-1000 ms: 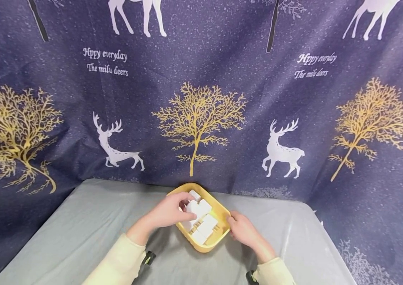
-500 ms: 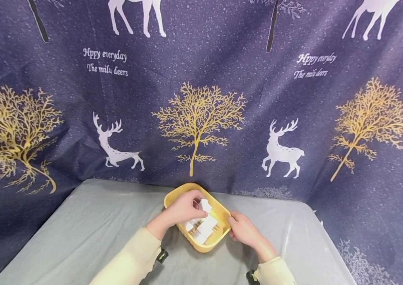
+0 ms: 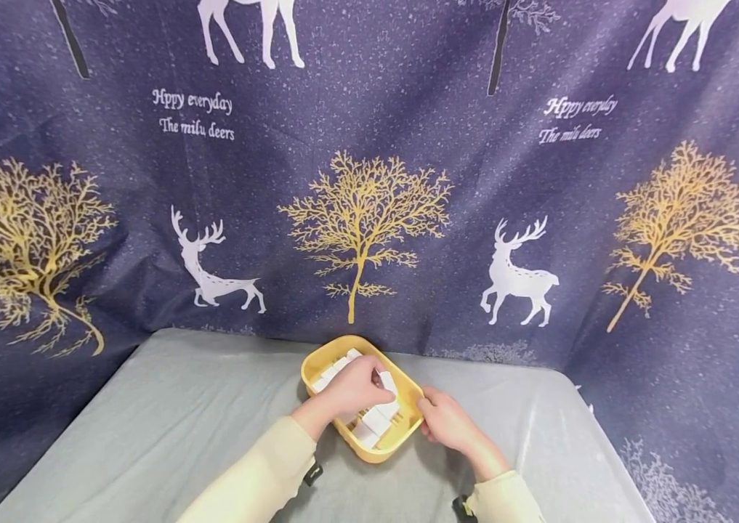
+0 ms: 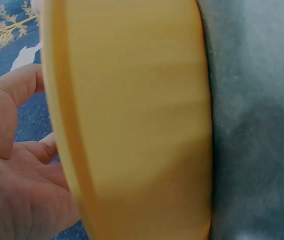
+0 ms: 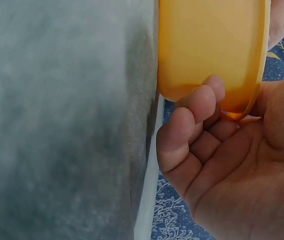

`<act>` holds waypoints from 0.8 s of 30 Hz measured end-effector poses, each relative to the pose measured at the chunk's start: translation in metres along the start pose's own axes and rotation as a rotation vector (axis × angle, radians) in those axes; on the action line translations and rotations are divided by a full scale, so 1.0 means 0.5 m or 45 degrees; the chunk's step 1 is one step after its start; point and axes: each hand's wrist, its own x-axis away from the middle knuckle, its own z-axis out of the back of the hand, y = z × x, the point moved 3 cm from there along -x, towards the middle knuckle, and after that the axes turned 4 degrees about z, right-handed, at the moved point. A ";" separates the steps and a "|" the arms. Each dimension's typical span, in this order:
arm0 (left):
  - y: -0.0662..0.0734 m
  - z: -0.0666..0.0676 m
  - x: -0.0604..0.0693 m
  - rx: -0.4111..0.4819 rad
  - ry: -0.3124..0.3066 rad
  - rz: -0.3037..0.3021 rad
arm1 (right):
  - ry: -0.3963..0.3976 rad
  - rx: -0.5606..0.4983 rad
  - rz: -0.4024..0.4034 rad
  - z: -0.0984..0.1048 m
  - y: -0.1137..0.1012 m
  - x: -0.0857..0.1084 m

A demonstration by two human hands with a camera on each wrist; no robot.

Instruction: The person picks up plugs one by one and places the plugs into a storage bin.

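A yellow plastic basin (image 3: pixel 372 455) with rounded corners stands on the grey-covered table and holds several white blocks (image 3: pixel 365 434). Small brownish-gold strips show beside some blocks; what they are is too small to tell. My left hand (image 3: pixel 354 386) reaches down into the basin, thumb and fingers pinching one white block (image 3: pixel 388 383) near the middle. In the left wrist view the basin's wall hides the fingertips. At the right corner, my right hand (image 3: pixel 449 421) grips the basin's rim, with thumb on top and curled fingers (image 5: pixel 176 129) under the outside.
The grey cloth (image 3: pixel 166 407) covers the table around the basin. Just behind the basin hangs a dark blue curtain (image 3: pixel 408 290) printed with deer and golden trees. Black bands sit at both wrists.
My left hand has moved right across the basin, uncovering white blocks along its left side. The block in its fingers now stands further right. My right hand keeps its hold on the rim.
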 end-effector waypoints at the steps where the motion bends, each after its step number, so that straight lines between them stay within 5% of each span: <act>1: 0.001 -0.003 -0.002 -0.006 0.003 -0.006 | -0.001 0.000 0.001 0.000 0.000 0.000; 7: 0.007 -0.017 -0.014 -0.030 0.003 -0.006 | -0.004 -0.004 0.007 0.002 -0.001 0.000; 24: 0.007 -0.052 -0.018 -0.093 0.086 0.145 | -0.023 0.006 0.016 0.004 -0.001 -0.002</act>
